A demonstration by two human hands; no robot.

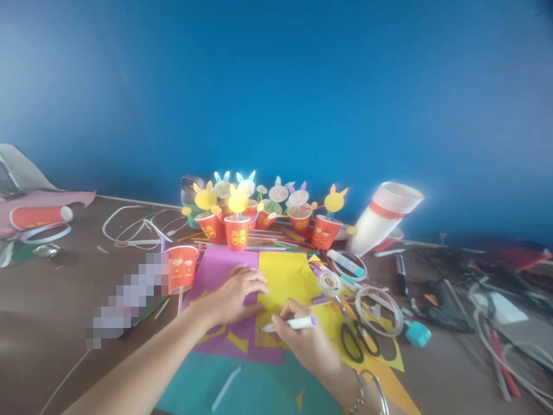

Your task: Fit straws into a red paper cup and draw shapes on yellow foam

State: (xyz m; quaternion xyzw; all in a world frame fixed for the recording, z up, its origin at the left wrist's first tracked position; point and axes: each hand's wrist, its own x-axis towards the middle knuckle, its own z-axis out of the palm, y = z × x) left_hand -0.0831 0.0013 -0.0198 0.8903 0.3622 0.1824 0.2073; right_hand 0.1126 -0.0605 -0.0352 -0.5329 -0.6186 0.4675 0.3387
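Observation:
A white marker (300, 323) with a purple end is gripped in my right hand (302, 337), its tip down at the lower left of a yellow paper sheet (285, 276). My left hand (237, 294) lies flat with fingers stretched out, across a purple sheet (220, 262) and the yellow sheet's left edge. Beneath these is a teal sheet (194, 377). Yellow paper scraps (237, 341) rest on the purple sheet below my left hand. To the right of my right hand are black-handled scissors (358, 340), on cut yellow paper.
Red cups with paper bunny faces (237, 230) stand at the back before a blue wall. Another red cup (181, 268) is on the left. A leaning stack of white cups (384, 219), tape rolls (380, 311), a glue gun (449, 305) and cables (496, 351) occupy the right.

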